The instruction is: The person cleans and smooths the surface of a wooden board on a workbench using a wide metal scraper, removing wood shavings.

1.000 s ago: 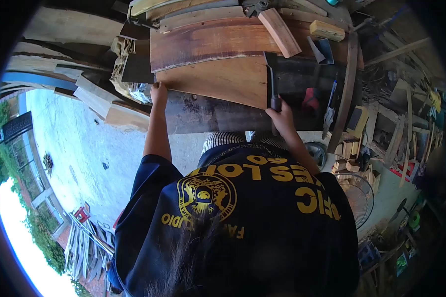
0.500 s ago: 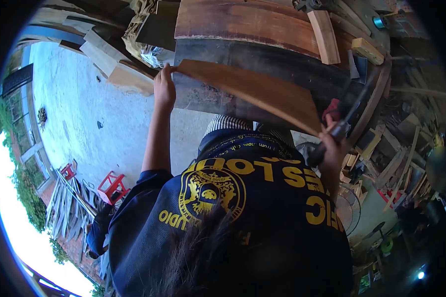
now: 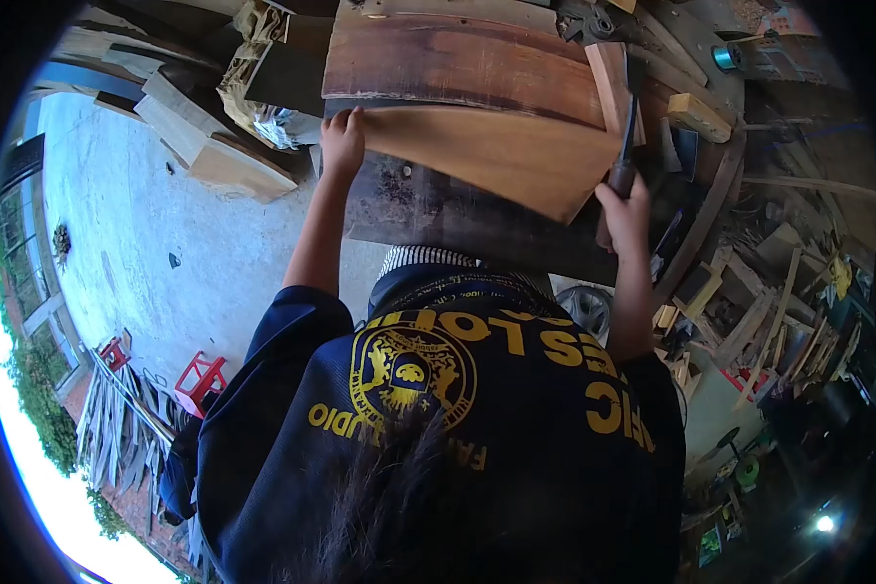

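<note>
A flat brown wooden board, wider toward its right end, lies over the dark workbench. My left hand is closed on the board's narrow left end, fingers over the edge. My right hand is wrapped around the dark handle of a tool with a long, narrow blade pointing up and away from me. That hand is right beside the board's right end, and the blade overlaps a pale wood block behind it.
Wide reddish planks lie along the bench's far side. A short yellowish block and a teal roll are at the right. Scrap wood is heaped on the right floor. Pale panels and a red stool stand left.
The board has been laid flatter and pushed farther onto the bench, its right end moving away from me. My right hand has moved forward and left with the tool, blade now more upright.
</note>
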The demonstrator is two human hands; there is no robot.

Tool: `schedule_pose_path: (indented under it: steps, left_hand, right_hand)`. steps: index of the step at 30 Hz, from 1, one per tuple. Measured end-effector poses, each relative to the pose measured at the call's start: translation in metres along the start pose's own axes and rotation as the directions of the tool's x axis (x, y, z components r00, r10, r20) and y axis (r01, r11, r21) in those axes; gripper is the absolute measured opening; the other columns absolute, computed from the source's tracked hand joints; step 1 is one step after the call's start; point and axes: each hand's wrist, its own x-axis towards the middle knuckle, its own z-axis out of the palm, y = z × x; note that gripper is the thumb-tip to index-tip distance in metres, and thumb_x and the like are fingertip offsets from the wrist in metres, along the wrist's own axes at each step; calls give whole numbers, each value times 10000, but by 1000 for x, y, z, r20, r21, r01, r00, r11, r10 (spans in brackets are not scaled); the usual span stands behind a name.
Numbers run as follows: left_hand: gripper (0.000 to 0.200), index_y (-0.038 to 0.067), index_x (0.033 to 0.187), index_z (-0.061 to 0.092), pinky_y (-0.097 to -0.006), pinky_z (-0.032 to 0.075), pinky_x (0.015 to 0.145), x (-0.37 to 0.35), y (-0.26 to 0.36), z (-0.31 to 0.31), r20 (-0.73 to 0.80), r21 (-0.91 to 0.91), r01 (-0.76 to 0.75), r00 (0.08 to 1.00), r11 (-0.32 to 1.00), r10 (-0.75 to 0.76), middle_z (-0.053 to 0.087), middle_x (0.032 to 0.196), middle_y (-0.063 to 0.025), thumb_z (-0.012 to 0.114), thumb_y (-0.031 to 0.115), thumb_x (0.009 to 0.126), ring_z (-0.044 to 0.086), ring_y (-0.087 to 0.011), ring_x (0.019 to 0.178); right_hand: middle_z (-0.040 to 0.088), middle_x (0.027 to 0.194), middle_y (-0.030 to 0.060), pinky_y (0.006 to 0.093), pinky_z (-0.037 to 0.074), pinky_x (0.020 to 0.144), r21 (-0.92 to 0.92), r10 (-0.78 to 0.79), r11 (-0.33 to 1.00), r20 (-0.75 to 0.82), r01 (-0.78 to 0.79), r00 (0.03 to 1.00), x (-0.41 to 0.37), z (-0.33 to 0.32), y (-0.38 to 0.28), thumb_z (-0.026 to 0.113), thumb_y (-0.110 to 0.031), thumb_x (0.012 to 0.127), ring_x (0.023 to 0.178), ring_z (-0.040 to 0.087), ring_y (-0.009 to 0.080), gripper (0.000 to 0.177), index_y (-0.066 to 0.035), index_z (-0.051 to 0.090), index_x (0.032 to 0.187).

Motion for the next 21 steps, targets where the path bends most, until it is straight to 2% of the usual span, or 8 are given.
schedule_pose_path:
  steps: [3, 7, 11, 12, 13, 15, 18, 21]
  left_hand:
    - [488, 74, 1189, 621, -459, 298, 1046, -14, 13, -15, 37, 81, 77, 996, 994, -81, 560, 1212, -218, 485, 451, 910, 468, -389, 1170]
    - [513, 88, 1317, 522, -417, 280, 1056, -25, 17, -16, 0, 76, 60, 998, 995, -61, 622, 1177, -122, 482, 428, 935, 497, -309, 1169]
    - [619, 84, 1386, 448, -430, 277, 1077, -35, -4, -22, 154, -312, 162, 981, 936, -119, 520, 1327, -166, 651, 329, 855, 423, -333, 1217]
    - [912, 32, 1460, 284, -473, 251, 1104, -46, 15, -33, 154, -200, 161, 979, 966, -132, 405, 1425, -216, 761, 396, 773, 363, -380, 1296]
    - [912, 32, 1460, 284, -473, 251, 1104, -57, 6, -28, 157, -202, 158, 979, 967, -128, 405, 1425, -216, 761, 396, 773, 363, -380, 1296]
    - [1233, -29, 1483, 103, -528, 169, 1130, -79, -10, -15, 132, 224, -157, 983, 962, 130, 215, 1505, -286, 803, 553, 651, 214, -439, 1388]
    - [1391, -72, 1474, 19, -634, 11, 1111, -105, 29, -15, 272, 368, 15, 955, 930, -122, 3, 1533, -326, 803, 634, 566, -49, -452, 1438]
    - [1406, -120, 1454, 39, -654, -2, 1100, -112, 43, 13, 211, 431, 20, 970, 902, -122, -5, 1536, -324, 784, 667, 558, -59, -446, 1441]
  right_hand:
    - [532, 778, -6, 286, 447, 678, -99, 176, 980, 20, -174, 984, -25, 11, -15, 677, -106, 719, 718, 516, 109, 266, -36, 583, 957]
    - [506, 774, -22, 277, 435, 655, 63, 205, 976, 79, -211, 975, -35, 30, 29, 664, -72, 717, 696, 494, 89, 288, -28, 579, 988]
    - [542, 793, -17, 273, 440, 660, 150, 144, 977, 51, -151, 988, -28, 40, 59, 652, -59, 727, 705, 514, 99, 374, -13, 572, 1090]
    - [557, 796, -9, 280, 445, 667, 209, 44, 978, -76, -27, 996, -26, 44, 62, 654, -62, 727, 708, 523, 108, 360, -15, 577, 1075]
    - [572, 799, -1, 286, 450, 673, 251, -52, 962, -208, 104, 977, -25, 45, 61, 657, -66, 727, 711, 532, 117, 346, -18, 582, 1061]
    - [578, 797, 7, 297, 456, 688, 166, 45, 986, -184, -14, 982, -39, 34, 50, 662, -69, 722, 718, 540, 127, 334, -18, 587, 1044]
    - [587, 789, 21, 311, 466, 709, 80, 178, 982, -114, -170, 977, -68, 28, 55, 673, -75, 712, 729, 551, 141, 307, -15, 590, 1002]
    - [589, 790, 26, 305, 470, 716, 3, 197, 980, -42, -197, 980, -85, 35, 66, 683, -79, 701, 736, 553, 140, 399, 3, 602, 1083]
